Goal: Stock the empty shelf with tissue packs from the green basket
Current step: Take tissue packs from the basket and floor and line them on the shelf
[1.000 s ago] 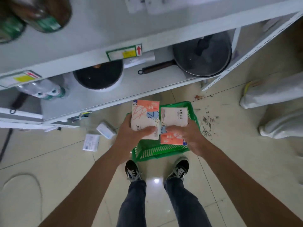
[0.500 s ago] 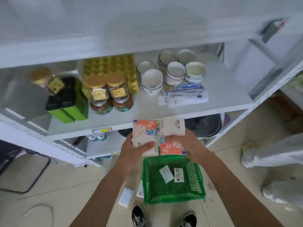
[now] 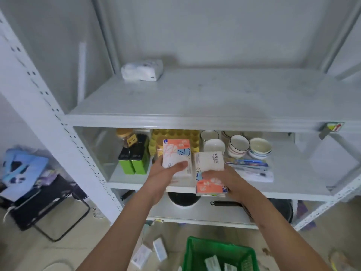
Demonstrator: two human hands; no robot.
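My left hand [image 3: 165,176] grips a white and orange tissue pack [image 3: 176,153], held upright in front of the middle shelf. Beside it my right hand [image 3: 224,179] grips a second tissue pack [image 3: 210,167] of the same kind, its orange end lowest. The upper shelf [image 3: 205,100] is nearly bare, with one white wrapped tissue pack [image 3: 142,70] lying at its back left. The green basket [image 3: 218,251] stands on the floor below my arms with small white packs inside.
The middle shelf holds green boxes [image 3: 134,163], jars, a yellow egg tray, bowls [image 3: 237,146] and toothbrush packs. Pans sit on the lowest shelf. Small white packs [image 3: 150,253] lie on the floor left of the basket. A black folding stool [image 3: 45,202] with bags stands at the left.
Both hands have risen from above the basket to the height of the middle shelf, each keeping its tissue pack. The view has tilted up and now shows the upper shelf.
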